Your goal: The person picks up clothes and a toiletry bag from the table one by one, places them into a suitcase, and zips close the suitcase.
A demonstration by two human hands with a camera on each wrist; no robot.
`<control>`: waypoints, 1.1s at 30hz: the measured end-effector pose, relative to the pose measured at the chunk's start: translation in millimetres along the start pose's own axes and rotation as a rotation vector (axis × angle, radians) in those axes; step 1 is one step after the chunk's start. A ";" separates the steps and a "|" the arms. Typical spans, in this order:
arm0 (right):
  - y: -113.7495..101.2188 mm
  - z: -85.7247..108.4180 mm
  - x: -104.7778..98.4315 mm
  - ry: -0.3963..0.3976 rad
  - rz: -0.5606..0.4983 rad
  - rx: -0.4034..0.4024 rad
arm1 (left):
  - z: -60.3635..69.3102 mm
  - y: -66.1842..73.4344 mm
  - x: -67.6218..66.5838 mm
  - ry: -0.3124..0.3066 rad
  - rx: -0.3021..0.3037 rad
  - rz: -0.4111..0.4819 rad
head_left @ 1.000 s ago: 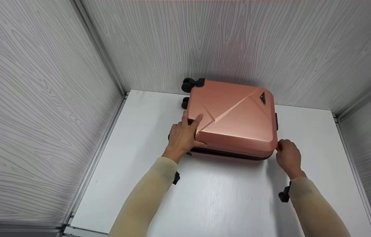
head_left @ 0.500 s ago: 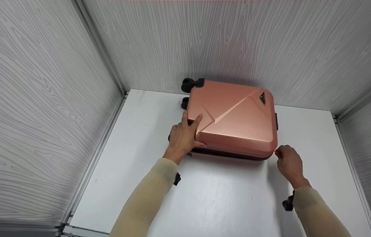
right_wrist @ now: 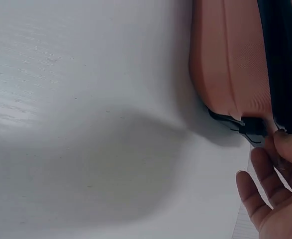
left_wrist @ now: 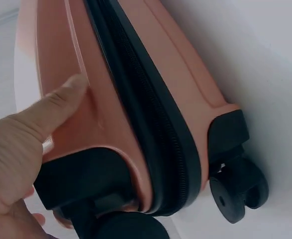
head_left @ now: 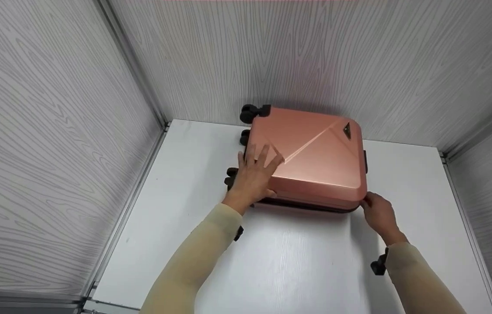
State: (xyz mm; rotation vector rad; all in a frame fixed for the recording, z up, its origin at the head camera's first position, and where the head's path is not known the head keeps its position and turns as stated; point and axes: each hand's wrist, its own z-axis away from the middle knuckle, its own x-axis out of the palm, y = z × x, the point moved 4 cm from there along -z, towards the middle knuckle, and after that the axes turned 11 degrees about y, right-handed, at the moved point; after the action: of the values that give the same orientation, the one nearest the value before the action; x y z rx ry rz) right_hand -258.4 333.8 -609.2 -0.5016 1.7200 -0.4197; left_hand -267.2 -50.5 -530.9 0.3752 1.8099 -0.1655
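Observation:
A rose-pink hard-shell suitcase point(head_left: 316, 150) lies flat on the white tabletop, wheels to the left. My left hand point(head_left: 252, 176) rests spread over its near left corner; in the left wrist view the thumb point(left_wrist: 61, 102) lies straight along the shell's side, above a black wheel mount point(left_wrist: 88, 174). A black zipper point(left_wrist: 146, 94) runs round the suitcase's side and looks closed there. At the near right corner my right hand point(head_left: 380, 213) pinches at the end of the zipper band point(right_wrist: 284, 64) between thumb and forefinger, its other fingers loosely bent. The small pull is mostly hidden by the fingertips.
Grey wood-grain panels stand at the back point(head_left: 211, 56), left point(head_left: 45, 144) and right. The suitcase's far side is close to the back panel. Black wheels point(head_left: 249, 113) stick out on its left, and a black side handle point(head_left: 365, 161) on its right.
My left hand has shifted slightly right, spreading its fingers further onto the suitcase's top. The right hand moved a little toward me, then back in against the corner. The suitcase has hardly moved.

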 end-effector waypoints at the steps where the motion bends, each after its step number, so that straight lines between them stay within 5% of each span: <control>1: 0.2 -0.4 1.2 0.004 0.002 -0.004 | -1.8 2.3 0.8 -0.009 0.017 -0.008; 7: -0.7 0.9 3.1 0.100 0.038 -0.067 | -6.5 6.6 12.8 -0.036 0.038 -0.067; 14: -2.9 7.7 -2.6 0.185 0.103 -0.096 | -7.5 7.4 17.0 0.032 0.019 -0.066; 33: -1.1 32.1 -4.0 0.183 0.037 -0.006 | -14.1 17.9 11.7 0.046 -0.055 0.049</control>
State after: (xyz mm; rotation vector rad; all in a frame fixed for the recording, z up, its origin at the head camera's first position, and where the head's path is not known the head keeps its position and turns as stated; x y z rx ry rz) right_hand -226.2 334.8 -611.8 -0.4464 1.9040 -0.4446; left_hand -276.7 -27.5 -536.8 0.3866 1.8449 -0.0728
